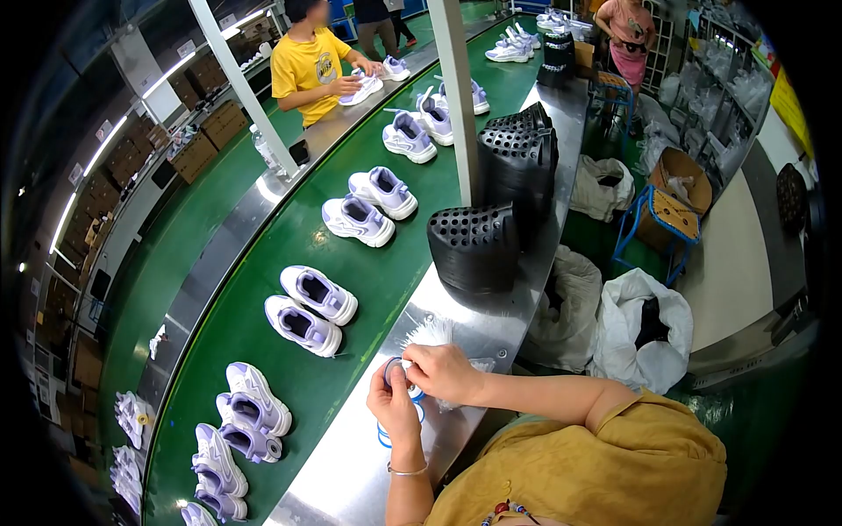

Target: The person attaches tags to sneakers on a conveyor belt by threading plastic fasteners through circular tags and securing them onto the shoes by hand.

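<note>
My left hand (pixel 396 405) and my right hand (pixel 441 372) are close together over the metal ledge (pixel 351 443). A small roll (pixel 392 372), greyish and ring-shaped, is held in my left hand. My right hand's fingers are pinched at the roll's edge; what they grip is too small to tell. Blue-rimmed rolls (pixel 384 435) lie beneath and beside my left hand. Just behind my hands is a bundle of thin clear plastic strands (pixel 430 331). White and lilac shoes (pixel 303 325) stand in pairs on the green belt (pixel 351 289) to the left.
Black perforated stacks (pixel 474 250) stand along the ledge beside a white post (pixel 454 114). A person in a yellow shirt (pixel 307 70) handles shoes across the belt. White sacks (pixel 645 329), a blue-framed stool (pixel 671 215) and another person (pixel 627 35) are at the right.
</note>
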The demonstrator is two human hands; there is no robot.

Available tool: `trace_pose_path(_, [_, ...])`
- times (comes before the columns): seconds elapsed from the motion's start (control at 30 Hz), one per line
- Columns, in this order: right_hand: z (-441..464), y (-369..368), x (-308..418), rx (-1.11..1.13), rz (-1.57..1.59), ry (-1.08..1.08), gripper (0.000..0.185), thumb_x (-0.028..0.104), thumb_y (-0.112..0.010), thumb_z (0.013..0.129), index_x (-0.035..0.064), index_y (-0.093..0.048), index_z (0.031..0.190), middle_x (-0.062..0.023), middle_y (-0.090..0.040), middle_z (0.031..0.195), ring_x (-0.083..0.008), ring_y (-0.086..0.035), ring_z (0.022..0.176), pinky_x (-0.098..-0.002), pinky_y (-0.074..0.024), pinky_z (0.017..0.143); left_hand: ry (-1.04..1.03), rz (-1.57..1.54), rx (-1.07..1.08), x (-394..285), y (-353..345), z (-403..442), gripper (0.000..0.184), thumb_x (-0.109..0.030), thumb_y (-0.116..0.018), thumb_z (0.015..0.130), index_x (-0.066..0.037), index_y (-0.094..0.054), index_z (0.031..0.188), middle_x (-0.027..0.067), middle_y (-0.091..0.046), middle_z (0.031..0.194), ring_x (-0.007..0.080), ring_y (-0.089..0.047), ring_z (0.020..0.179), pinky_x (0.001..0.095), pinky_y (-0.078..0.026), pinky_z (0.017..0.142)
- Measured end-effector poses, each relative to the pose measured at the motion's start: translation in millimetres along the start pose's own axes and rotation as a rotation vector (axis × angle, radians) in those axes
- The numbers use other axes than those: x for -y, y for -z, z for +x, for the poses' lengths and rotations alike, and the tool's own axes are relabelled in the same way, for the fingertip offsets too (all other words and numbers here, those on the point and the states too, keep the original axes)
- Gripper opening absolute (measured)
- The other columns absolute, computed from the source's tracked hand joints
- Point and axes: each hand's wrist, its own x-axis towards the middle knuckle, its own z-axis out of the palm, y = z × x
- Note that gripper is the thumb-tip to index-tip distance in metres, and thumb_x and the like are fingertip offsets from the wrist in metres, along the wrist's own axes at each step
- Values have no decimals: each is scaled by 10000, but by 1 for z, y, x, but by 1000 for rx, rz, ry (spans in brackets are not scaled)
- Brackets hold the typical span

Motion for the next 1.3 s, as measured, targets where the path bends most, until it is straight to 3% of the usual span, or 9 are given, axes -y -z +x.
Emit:
trace_pose_path(0.43, [3, 5, 2, -37, 24, 36, 106, 131, -547, 788, 43, -494, 764, -135, -551, 580, -317, -567, 540, -407, -443, 498, -21, 35, -6, -1, -9, 1, 70, -34, -510, 890, 23, -525, 928, 53, -583, 855, 81, -553, 720, 218, -500, 606])
trace_pose_path(0.73, [5, 11, -4, -5, -9, -16, 86, 96, -567, 766, 28, -537, 810, -125, -581, 654, -292, -584, 572, -373, -462, 511, 0, 51, -1, 1, -14, 2, 186, -79, -517, 903, 51, -571, 1025, 63, -603, 836, 86, -565, 710, 220, -503, 619])
trace_pose_path(0.8, [5, 11, -3, -10, -3, -5, 86, 95, -568, 766, 27, -537, 810, -125, -581, 656, -291, -584, 571, -371, -463, 511, -31, 24, -39, -1, -19, 3, 164, -82, -525, 898, 48, -582, 980, 17, -586, 737, 46, -509, 621, 196, -454, 566])
trace_pose_path(0.9, [6, 11, -5, -16, 2, 16, 86, 93, -569, 766, 27, -537, 810, -125, -582, 658, -289, -585, 570, -368, -464, 510, -11, 75, -1, 1, -15, 3, 150, -70, -515, 901, 48, -569, 978, 59, -599, 826, 88, -565, 713, 223, -506, 618])
trace_pose_path(1.3, [9, 17, -9, -9, -17, 16, 92, 96, -576, 768, 29, -533, 814, -122, -580, 651, -289, -586, 565, -366, -466, 505, -4, 31, -18, 0, -25, 6, 128, -80, -533, 894, 34, -556, 946, 57, -584, 819, 85, -550, 694, 230, -509, 608])
